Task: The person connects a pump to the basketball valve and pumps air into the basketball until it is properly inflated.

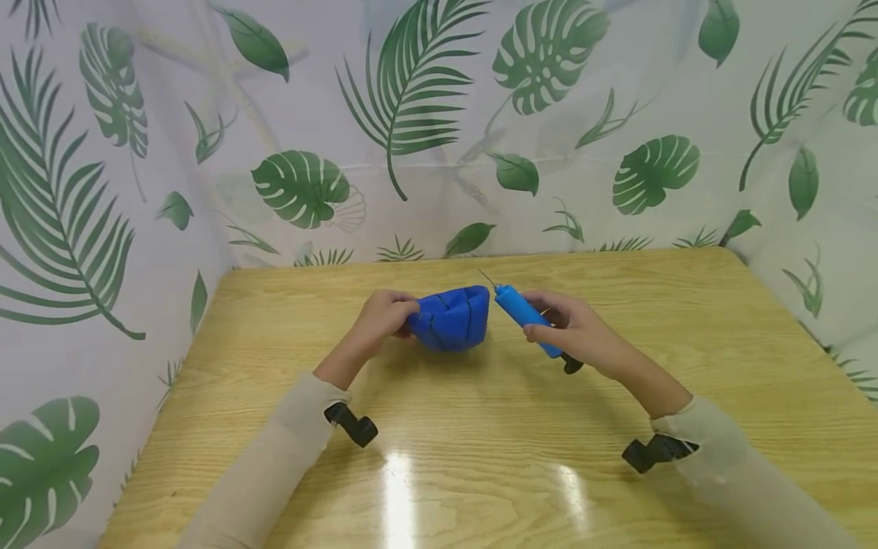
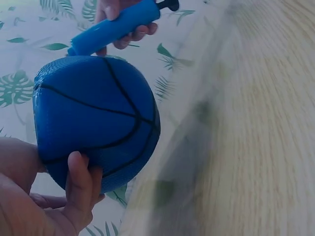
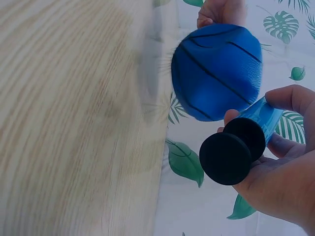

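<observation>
A deflated blue rubber ball with black seam lines, its upper side caved in, is near the middle of the table. My left hand grips it by its left edge; in the left wrist view the fingers curl against its skin. To its right, my right hand holds a blue hand pump round the barrel. A thin needle sticks out of the pump's tip, pointing up and left, apart from the ball in the head view. The pump's black handle faces the right wrist camera.
The light wood table has a glossy top with bright reflections in front. A white cloth with green leaf prints hangs behind the far edge and along the sides. Both forearms wear beige sleeves with black camera mounts.
</observation>
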A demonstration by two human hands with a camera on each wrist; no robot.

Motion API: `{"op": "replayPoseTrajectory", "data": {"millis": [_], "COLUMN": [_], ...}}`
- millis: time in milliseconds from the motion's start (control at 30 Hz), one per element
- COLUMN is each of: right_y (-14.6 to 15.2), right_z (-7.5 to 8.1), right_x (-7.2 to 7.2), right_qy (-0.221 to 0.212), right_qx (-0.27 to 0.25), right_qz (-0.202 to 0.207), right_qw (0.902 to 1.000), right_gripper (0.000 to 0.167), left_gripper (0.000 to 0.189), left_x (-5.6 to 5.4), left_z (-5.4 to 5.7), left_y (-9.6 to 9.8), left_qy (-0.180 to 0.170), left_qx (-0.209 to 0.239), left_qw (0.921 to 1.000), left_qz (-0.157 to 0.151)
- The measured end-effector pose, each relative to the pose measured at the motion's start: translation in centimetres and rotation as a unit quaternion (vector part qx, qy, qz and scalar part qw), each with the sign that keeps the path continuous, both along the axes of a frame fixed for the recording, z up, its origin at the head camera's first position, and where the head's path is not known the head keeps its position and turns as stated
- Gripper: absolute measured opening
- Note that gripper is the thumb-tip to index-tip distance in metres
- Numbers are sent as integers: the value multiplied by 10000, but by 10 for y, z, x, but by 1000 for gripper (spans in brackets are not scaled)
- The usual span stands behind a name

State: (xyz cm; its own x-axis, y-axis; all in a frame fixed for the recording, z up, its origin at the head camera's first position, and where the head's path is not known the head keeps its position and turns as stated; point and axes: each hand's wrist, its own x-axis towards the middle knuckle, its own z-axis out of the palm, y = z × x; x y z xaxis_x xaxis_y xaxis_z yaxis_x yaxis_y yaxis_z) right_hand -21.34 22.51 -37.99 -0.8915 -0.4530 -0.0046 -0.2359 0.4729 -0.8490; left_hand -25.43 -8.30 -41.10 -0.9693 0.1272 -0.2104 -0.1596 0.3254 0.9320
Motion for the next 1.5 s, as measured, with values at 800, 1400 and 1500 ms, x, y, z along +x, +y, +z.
{"op": "replayPoseTrajectory", "data": {"millis": [800,1400,1500], "right_y": [-6,7,9], "right_z": [-8,-9,-10], "right_x": [1,3,5], "right_qy": [-88,419,822], "right_qx": [57,492,756], "right_qz": [148,328,239], "right_qw": [9998,9974,9935], "right_gripper": [50,50,48], "left_gripper": [50,28,30], "left_x": [16,14,15], "left_z": [-10,-8,-9], "left_y": [0,43,47], "left_qy": [2715,4428,4190], "left_qx": [-2910,-3305,-3331], "left_qw": [9077,8306,8407], "left_qz": [-1327,-698,-814]}}
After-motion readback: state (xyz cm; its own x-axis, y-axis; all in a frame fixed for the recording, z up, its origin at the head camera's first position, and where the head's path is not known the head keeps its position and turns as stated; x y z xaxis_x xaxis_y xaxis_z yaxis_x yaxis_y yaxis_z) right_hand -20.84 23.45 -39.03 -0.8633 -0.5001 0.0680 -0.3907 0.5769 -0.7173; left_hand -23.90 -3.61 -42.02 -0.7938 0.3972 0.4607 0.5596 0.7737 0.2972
